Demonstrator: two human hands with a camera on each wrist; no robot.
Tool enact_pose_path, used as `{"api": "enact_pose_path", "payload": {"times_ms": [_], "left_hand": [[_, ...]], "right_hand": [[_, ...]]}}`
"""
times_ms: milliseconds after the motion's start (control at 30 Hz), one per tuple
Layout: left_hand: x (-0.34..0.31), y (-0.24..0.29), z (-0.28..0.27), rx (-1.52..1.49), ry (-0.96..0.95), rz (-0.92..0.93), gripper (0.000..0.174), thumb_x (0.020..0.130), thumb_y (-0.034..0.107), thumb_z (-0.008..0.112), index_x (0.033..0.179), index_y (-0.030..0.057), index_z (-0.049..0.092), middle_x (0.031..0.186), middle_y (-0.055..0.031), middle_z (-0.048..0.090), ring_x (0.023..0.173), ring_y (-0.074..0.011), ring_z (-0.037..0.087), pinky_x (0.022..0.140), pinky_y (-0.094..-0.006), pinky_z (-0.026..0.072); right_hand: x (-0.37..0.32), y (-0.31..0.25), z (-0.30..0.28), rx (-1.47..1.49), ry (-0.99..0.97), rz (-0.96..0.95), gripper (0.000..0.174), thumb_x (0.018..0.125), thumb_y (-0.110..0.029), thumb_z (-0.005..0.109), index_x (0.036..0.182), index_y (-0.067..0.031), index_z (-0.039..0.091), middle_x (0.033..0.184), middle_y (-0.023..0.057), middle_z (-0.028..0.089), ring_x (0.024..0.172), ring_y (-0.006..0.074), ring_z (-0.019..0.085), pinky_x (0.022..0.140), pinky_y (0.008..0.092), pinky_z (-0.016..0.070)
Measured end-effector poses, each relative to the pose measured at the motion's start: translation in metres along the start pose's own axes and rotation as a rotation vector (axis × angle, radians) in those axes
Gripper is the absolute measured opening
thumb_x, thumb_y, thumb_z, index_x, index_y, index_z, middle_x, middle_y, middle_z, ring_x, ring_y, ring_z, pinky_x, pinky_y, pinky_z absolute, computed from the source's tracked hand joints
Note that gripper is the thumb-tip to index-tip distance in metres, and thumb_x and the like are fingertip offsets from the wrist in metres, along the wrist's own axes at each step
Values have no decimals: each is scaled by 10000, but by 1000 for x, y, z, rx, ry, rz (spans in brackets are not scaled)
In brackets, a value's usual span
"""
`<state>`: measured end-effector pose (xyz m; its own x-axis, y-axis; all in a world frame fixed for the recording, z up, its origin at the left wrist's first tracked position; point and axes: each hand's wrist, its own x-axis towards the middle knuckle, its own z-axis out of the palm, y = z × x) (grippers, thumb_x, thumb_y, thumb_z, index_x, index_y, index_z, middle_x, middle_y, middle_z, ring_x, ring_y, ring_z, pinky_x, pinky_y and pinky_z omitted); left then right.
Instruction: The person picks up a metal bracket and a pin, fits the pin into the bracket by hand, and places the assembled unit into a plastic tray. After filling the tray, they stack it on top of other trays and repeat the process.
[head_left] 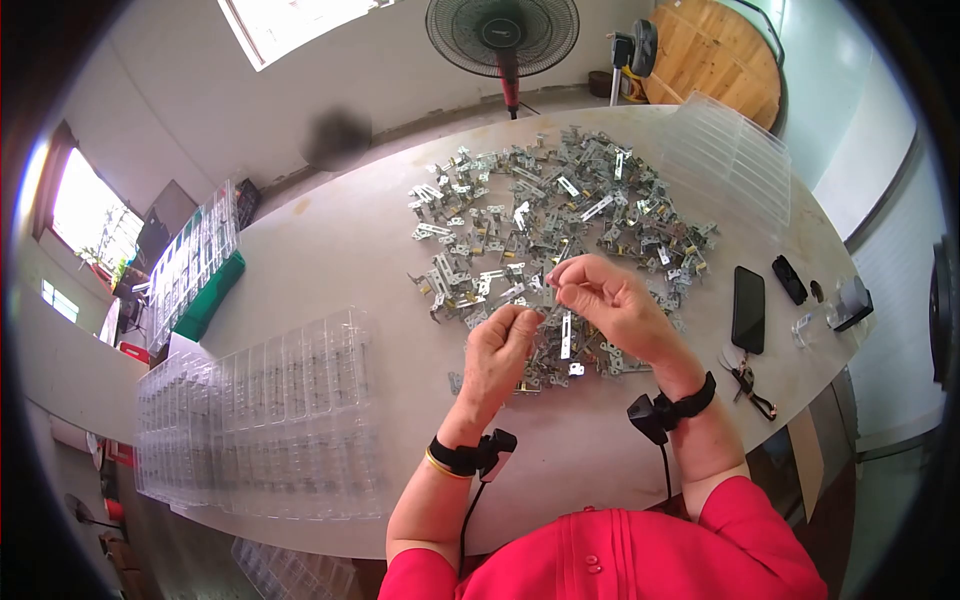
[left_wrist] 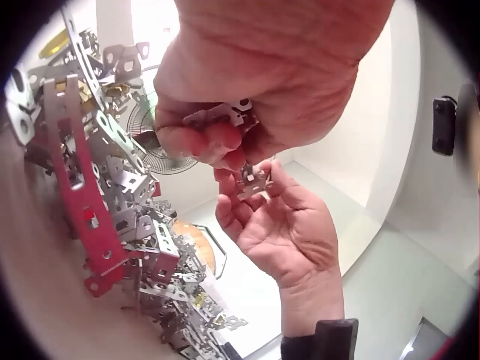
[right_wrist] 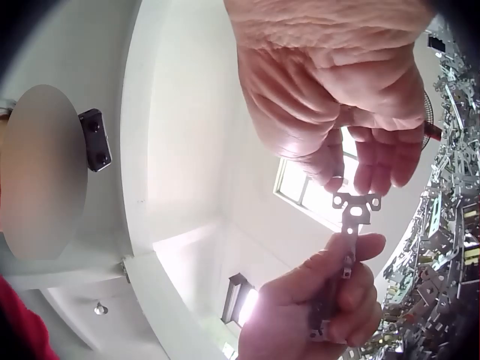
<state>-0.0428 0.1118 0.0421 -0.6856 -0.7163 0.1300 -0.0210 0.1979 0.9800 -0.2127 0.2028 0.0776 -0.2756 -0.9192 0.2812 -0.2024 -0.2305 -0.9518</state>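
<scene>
Both hands meet over the near part of a large heap of metal brackets (head_left: pixel 600 205) on the table. My left hand (head_left: pixel 497 360) curls its fingers around a slim metal bracket punched with holes. The bracket's T-shaped end (right_wrist: pixel 356 202) sticks up out of that fist in the right wrist view. My right hand (head_left: pixel 625 310) pinches this end between thumb and fingertips, as the left wrist view shows. More metal (left_wrist: pixel 225 112) shows between the left fingers, partly hidden by them. Loose brackets lie just below and around both hands.
Clear plastic compartment trays (head_left: pixel 290 430) lie at the left, and another tray (head_left: pixel 735 165) at the back right. On the right are a phone (head_left: pixel 748 310), a small black device (head_left: pixel 788 280) and pliers (head_left: pixel 745 382). A green bin (head_left: pixel 210 297) stands at the left edge.
</scene>
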Motion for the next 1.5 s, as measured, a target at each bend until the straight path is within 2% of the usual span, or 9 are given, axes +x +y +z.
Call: {"api": "enact_pose_path", "payload": {"times_ms": [133, 300, 400, 500, 567, 733, 1000, 1267, 1500], "left_hand": [[0, 13, -9, -241, -56, -179, 283, 1023, 263, 530, 986, 19, 670, 665, 34, 534, 557, -55, 473, 509, -213, 382], [1, 9, -11, -364, -142, -240, 368, 1027, 338, 516, 1059, 1, 662, 713, -5, 596, 588, -69, 558, 502, -190, 408], [3, 16, -15, -517, -160, -332, 407, 1050, 343, 420, 1121, -9, 611, 798, -103, 661, 623, -164, 632, 550, -267, 488], [8, 9, -16, -885, -296, -262, 481, 1055, 360, 348, 1248, -35, 541, 975, -198, 682, 783, -259, 692, 677, -342, 551], [7, 8, -10, -866, -89, -179, 486, 1041, 309, 325, 1320, -52, 491, 1132, -233, 642, 935, -299, 676, 787, -385, 553], [2, 7, -10, -665, -66, 79, 404, 988, 43, 510, 1392, 29, 503, 1376, -103, 547, 1237, -211, 545, 972, -373, 496], [7, -1, -5, -480, 74, 230, 301, 1058, 189, 463, 1283, 18, 567, 1281, -104, 620, 1164, -168, 579, 953, -340, 499], [3, -4, -8, -546, 91, 81, 275, 1078, 238, 403, 1031, 21, 564, 946, -87, 631, 844, -179, 631, 797, -323, 516], [0, 4, -3, -399, -1, 43, 273, 1069, 255, 447, 996, 13, 550, 798, -10, 561, 721, -97, 548, 688, -254, 466]], "right_hand": [[-1, -13, 1, -268, -120, -274, 72, 921, -75, 666, 934, -22, 619, 1007, 80, 635, 885, 173, 608, 786, 312, 495], [-2, -13, 3, -273, -122, -217, 52, 924, -62, 652, 931, -18, 626, 984, 78, 635, 896, 191, 609, 794, 299, 495], [-2, -10, 4, -150, -63, -127, 64, 943, -72, 639, 951, -10, 626, 974, 54, 643, 882, 153, 602, 786, 285, 495], [0, -5, 0, 51, 22, -3, 101, 968, -106, 625, 974, -5, 634, 966, 33, 654, 868, 115, 605, 791, 268, 506], [1, -6, -2, 143, 69, 62, 125, 981, -127, 617, 988, -5, 641, 965, 25, 659, 869, 99, 614, 803, 260, 518], [4, 0, -2, 504, 174, 184, 157, 998, -159, 593, 1032, -12, 639, 980, 41, 656, 920, 135, 661, 879, 295, 575], [1, 10, 12, 620, 87, 277, 166, 1001, -161, 586, 1022, 0, 621, 993, 47, 635, 929, 150, 656, 886, 311, 576], [-4, -10, 15, -24, 39, 205, 135, 991, -187, 612, 985, -53, 624, 748, -48, 573, 693, 36, 543, 609, 216, 466], [-13, -20, 22, -65, 49, 94, 120, 983, -154, 615, 963, -36, 627, 692, -48, 562, 609, 27, 471, 546, 216, 403]]}}
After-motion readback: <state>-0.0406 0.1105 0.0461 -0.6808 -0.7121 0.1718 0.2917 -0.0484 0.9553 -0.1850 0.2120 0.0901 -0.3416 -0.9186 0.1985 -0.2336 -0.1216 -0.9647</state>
